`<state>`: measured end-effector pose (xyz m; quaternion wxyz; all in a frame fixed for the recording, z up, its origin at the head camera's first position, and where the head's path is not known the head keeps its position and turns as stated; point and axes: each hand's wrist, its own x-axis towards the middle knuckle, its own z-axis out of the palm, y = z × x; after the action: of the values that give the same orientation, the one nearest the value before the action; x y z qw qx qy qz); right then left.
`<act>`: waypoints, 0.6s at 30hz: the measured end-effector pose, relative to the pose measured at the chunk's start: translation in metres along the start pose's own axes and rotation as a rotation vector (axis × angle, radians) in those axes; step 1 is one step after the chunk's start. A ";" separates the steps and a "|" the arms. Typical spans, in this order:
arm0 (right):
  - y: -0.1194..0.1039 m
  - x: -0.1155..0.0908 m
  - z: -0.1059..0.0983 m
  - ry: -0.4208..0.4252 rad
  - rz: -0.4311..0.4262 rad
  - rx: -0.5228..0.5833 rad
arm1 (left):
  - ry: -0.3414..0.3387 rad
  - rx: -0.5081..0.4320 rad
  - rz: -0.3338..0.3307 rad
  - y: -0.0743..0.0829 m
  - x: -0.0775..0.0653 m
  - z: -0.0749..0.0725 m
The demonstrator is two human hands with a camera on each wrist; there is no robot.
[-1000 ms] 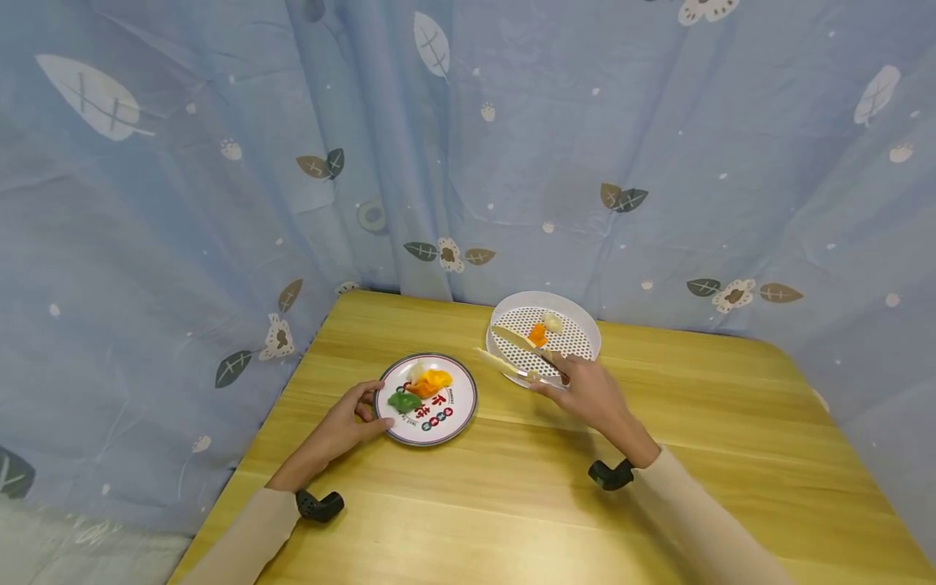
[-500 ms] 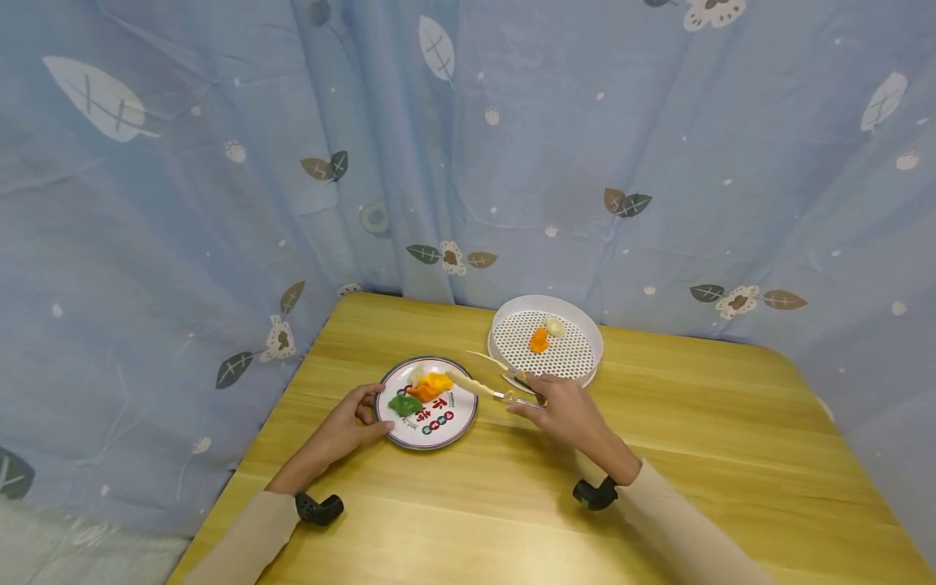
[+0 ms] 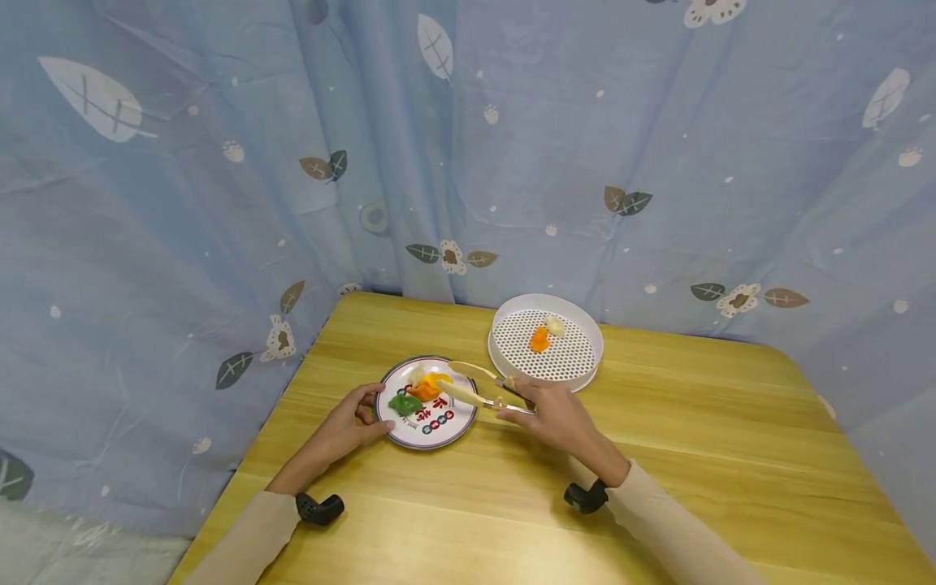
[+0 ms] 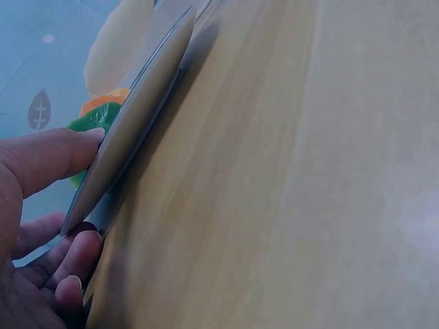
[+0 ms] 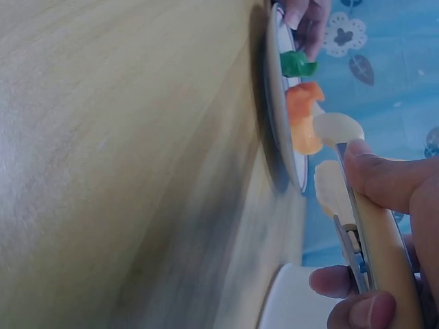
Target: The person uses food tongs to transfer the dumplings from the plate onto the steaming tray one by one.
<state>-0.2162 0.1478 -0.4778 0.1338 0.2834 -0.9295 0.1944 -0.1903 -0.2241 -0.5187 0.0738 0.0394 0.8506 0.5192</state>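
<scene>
In the head view my left hand point(image 3: 344, 426) grips the near left rim of a round white plate point(image 3: 462, 422) with red lettering, thumb above and fingers below. On the plate lie small dumpling-like pieces: a green one point(image 3: 405, 405), orange and yellow ones point(image 3: 431, 385) touching each other, and a whitish one point(image 3: 417, 374) behind. My right hand point(image 3: 559, 418) holds a pair of tongs point(image 3: 462, 395) with pale tips and metal arms. The tips are spread apart over the plate's right side, beside the yellow piece, with nothing visibly pinched between them.
A white round steamer tray point(image 3: 500, 357) with a perforated base stands behind the right hand. It holds an orange piece point(image 3: 539, 340) and a cream piece point(image 3: 555, 326). Blue patterned curtain point(image 3: 541, 146) hangs behind the wooden table point(image 3: 453, 520).
My right hand has moved left with the tongs, from over the steamer tray to over the plate's right side. The left hand and the plate have stayed in place.
</scene>
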 end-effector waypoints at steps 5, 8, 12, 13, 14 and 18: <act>0.003 0.000 0.006 -0.004 -0.018 -0.010 | -0.001 0.001 0.006 -0.001 0.001 0.000; 0.004 0.001 0.007 -0.014 -0.019 -0.004 | 0.000 0.000 0.003 -0.001 0.000 0.000; 0.004 0.002 0.007 -0.032 -0.008 0.008 | 0.002 -0.001 0.000 0.000 0.000 0.000; 0.004 0.002 0.006 -0.037 -0.006 0.006 | 0.002 -0.002 0.001 0.000 0.000 0.000; 0.004 0.002 0.006 -0.041 -0.009 0.008 | 0.002 -0.002 0.001 0.000 0.000 0.001; 0.004 0.003 0.004 -0.057 -0.036 0.020 | 0.002 -0.003 -0.002 0.000 0.000 0.001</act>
<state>-0.2219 0.1477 -0.4819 0.1081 0.3066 -0.9258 0.1931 -0.1901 -0.2236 -0.5194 0.0736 0.0380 0.8499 0.5204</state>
